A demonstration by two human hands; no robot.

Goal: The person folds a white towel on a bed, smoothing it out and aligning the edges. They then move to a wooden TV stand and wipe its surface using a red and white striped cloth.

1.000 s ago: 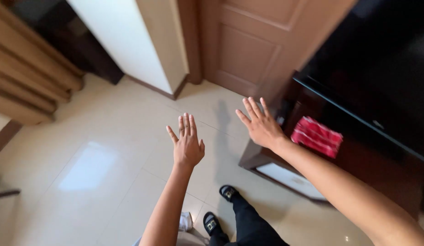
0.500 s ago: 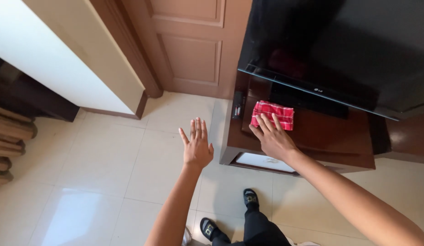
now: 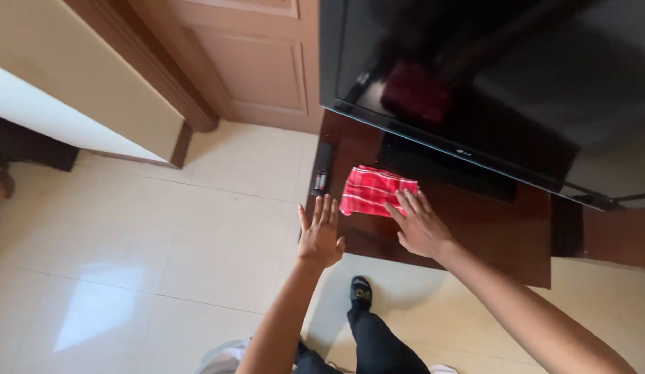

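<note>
Both hands open, both arms stretched forward

The left hand (image 3: 320, 234) is held flat, palm down, fingers straight and close together, on a bare forearm rising from the lower middle. The right hand (image 3: 419, 225) is spread with its fingers slightly fanned, palm down, its bare arm reaching in from the lower right corner. Neither hand grips anything.

Screen, one: the flat television (image 3: 502, 76) you face stands on the dark wooden stand (image 3: 489, 232), filling the upper right. Wide rectangle, black glossy panel, thin black frame, unlit; it mirrors a red patch near its left end. You see no packages, labels or signs around it.
</note>
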